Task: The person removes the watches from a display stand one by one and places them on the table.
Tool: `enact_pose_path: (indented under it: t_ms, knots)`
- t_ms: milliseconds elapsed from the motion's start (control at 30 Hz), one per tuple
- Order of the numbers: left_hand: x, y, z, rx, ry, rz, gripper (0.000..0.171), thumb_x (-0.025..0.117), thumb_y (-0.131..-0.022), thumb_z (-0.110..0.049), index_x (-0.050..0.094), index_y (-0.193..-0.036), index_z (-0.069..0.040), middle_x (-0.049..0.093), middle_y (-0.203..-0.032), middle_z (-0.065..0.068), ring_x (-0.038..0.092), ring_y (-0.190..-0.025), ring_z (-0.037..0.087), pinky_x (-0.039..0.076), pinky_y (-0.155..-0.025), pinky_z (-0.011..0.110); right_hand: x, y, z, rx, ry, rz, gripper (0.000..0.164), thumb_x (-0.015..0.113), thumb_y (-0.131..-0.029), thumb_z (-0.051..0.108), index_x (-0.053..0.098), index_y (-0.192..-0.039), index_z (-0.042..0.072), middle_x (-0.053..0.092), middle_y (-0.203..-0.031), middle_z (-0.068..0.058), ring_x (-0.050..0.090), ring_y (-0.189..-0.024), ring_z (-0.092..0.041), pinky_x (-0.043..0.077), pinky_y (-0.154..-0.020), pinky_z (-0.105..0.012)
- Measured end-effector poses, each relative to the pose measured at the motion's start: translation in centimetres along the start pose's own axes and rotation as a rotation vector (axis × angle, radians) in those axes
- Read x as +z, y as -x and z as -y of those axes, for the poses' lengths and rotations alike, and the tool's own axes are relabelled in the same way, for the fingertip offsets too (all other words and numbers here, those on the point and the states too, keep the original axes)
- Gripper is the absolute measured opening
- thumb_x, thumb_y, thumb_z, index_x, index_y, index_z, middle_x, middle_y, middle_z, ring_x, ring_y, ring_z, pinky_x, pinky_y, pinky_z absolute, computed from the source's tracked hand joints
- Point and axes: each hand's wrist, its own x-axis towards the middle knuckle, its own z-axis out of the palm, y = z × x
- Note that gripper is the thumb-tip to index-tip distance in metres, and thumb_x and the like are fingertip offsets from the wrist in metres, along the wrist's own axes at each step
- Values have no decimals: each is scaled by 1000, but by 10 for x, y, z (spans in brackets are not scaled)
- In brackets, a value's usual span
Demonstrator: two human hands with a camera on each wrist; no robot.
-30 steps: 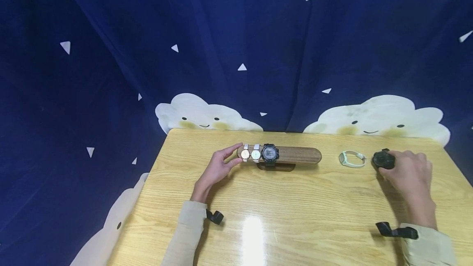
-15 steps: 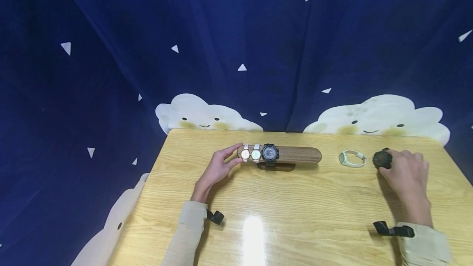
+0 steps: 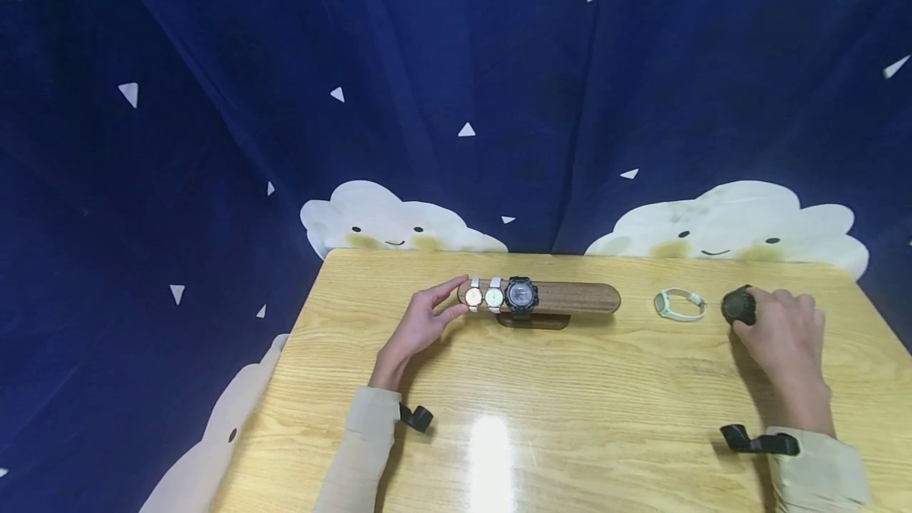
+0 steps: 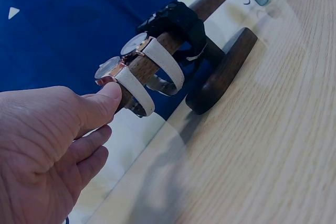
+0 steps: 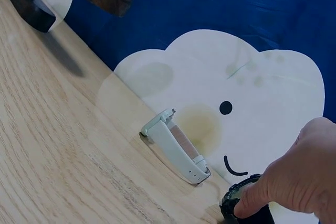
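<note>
A dark wooden watch stand carries two white-strapped watches and a chunky black watch on its left half. My left hand pinches the left end of the stand's bar, its thumb touching the outermost white-strapped watch. At the right, my right hand grips another black watch at the table surface; the fingers hide part of it. In the right wrist view, a pale mint watch lies on its side, its strap closed in a loop, just left of that hand.
The light wooden table ends at the back against a dark blue curtain with white triangles and smiling clouds. Black straps hang at both sleeves. Bare table surface lies in front of the stand.
My right hand has shifted slightly left, and the black watch in it has tilted. My left hand and the watch stand stay in place.
</note>
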Motion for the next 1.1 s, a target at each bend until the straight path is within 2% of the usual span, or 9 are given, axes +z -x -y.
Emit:
enact_pose_path:
  t_ms: [300, 433, 600, 667, 767, 833, 900, 1000, 1100]
  knots:
    - [0, -1, 0, -2, -3, 2, 54, 71, -98, -11, 56, -150, -5, 53, -155, 10, 45, -147, 29, 36, -121, 41, -3, -1, -3, -7, -14, 26, 63, 78, -85, 5, 49, -134, -20, 49, -118, -46, 38, -101, -57, 30, -87, -67]
    - [1, -1, -1, -6, -6, 0, 54, 71, -98, -11, 56, -150, -6, 53, -155, 9, 45, -147, 31, 36, -121, 43, -6, 0, -2, -11, -28, 39, 63, 77, -87, 6, 48, -136, -20, 49, -118, -46, 37, -102, -58, 29, -88, -68]
    - [1, -2, -1, -3, -7, 0, 54, 72, -98, -12, 57, -150, -7, 53, -155, 9, 45, -147, 31, 36, -121, 42, -8, -1, 6, -51, -79, 21, 61, 76, -87, 7, 49, -136, -19, 51, -117, -45, 39, -107, -61, 30, -88, -70]
    - [1, -1, -1, -3, -5, -1, 54, 72, -98, -12, 57, -150, -9, 53, -155, 9, 45, -147, 31, 36, -121, 42, -7, -1, 11, -85, -114, 1, 60, 78, -87, 7, 51, -135, -18, 53, -113, -43, 40, -108, -61, 30, -89, -72]
    - [1, -1, -1, -5, -1, -3, 54, 72, -98, -12, 57, -149, -8, 53, -154, 10, 45, -147, 31, 36, -121, 43, -4, -2, 19, -149, -178, -48, 56, 81, -85, 5, 57, -131, -16, 56, -92, -32, 44, -97, -52, 31, -88, -70]
    - [1, -1, -1, -7, 0, -1, 54, 72, -98, -12, 57, -149, -8, 53, -155, 10, 45, -147, 31, 36, -121, 42, -1, -2, 24, -197, -223, -90, 50, 83, -84, 3, 62, -126, -14, 55, -82, -21, 46, -87, -42, 35, -83, -61]
    - [1, -1, -1, -5, 1, -1, 54, 72, -98, -12, 56, -149, -6, 53, -155, 11, 45, -147, 32, 36, -121, 43, 2, -2, 29, -242, -274, -137, 43, 85, -82, 3, 69, -120, -10, 57, -78, -13, 49, -80, -30, 40, -81, -45]
    - [1, -1, -1, -1, 3, -1, 54, 72, -98, -12, 56, -149, -5, 53, -154, 12, 45, -147, 32, 36, -121, 43, 5, -2, 36, -298, -339, -187, 34, 88, -80, 4, 76, -111, -3, 67, -80, -11, 56, -74, -12, 41, -72, -18]
    - [1, -1, 0, 5, 8, -4, 54, 72, -97, -11, 57, -149, -5, 53, -154, 13, 45, -147, 33, 36, -121, 44, 8, -2, 44, -312, -403, -192, 32, 91, -79, 6, 79, -109, 4, 75, -87, -11, 59, -78, 5, 43, -70, -6]
